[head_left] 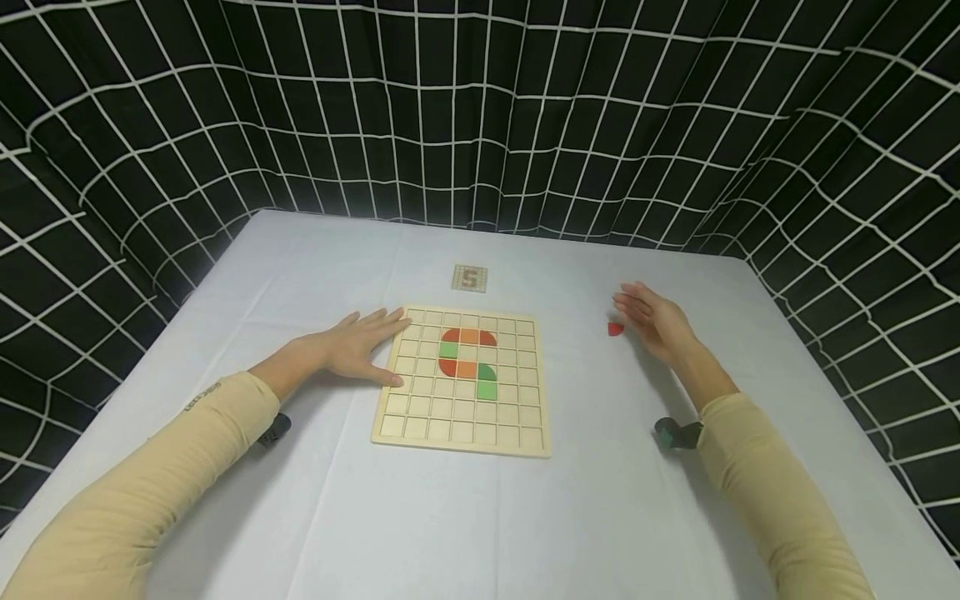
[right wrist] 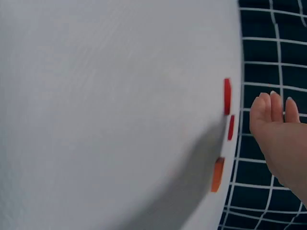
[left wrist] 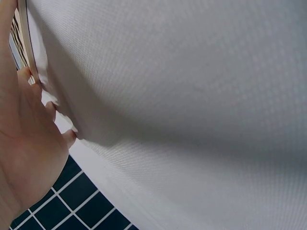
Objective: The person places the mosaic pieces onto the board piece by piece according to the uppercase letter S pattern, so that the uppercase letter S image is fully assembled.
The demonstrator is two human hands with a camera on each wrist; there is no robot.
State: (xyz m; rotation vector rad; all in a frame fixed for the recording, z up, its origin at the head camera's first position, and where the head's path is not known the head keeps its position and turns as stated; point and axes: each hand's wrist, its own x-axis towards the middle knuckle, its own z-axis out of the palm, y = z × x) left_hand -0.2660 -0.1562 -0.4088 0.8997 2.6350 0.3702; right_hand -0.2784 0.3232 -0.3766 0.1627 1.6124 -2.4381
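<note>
A wooden grid board (head_left: 420, 408) lies on the white table, with red, orange and green pieces set in its squares. My left hand (head_left: 352, 346) rests with spread fingers at the board's left edge; the left wrist view shows this hand (left wrist: 33, 148) beside the board's edge (left wrist: 29, 48). On the right, my right hand (head_left: 663, 329) is over the table, fingers loosely bent, next to a red piece (head_left: 615, 329). In the right wrist view, two red pieces (right wrist: 227, 97) and an orange piece (right wrist: 218, 175) lie left of the right hand (right wrist: 280, 139), which holds nothing visible.
Behind the board lies a small square card (head_left: 469, 278) with an S-like pattern. Black cloth with a white grid (head_left: 465, 117) surrounds the table's back and sides. A dark device (head_left: 677, 433) is at the right sleeve, another (head_left: 275, 429) at the left sleeve.
</note>
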